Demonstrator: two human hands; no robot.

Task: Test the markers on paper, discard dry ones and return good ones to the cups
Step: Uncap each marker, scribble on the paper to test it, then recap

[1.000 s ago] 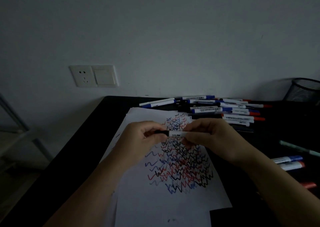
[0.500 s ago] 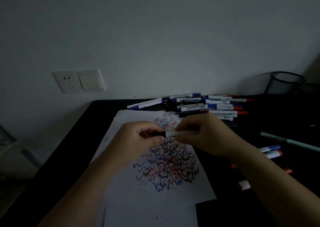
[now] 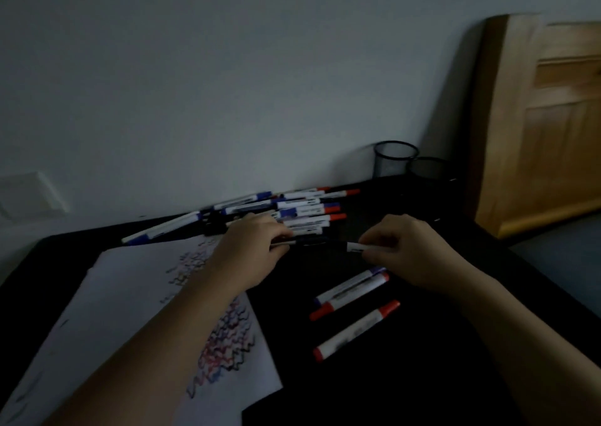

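While pinched, white marker (image 3: 356, 247) shows black cap.

Black table (image 3: 406, 377) carries paper (image 3: 130, 311), loose markers (image 3: 292, 212), seemingly two cups (image 3: 395, 162).

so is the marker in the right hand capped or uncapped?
Capped, apparently: the black cap sits on the marker, which the right hand pinches; dim and blurred.

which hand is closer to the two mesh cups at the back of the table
Right. The right hand lies in front of the mesh cups, slightly left; the left hand is farther left, by the marker pile.
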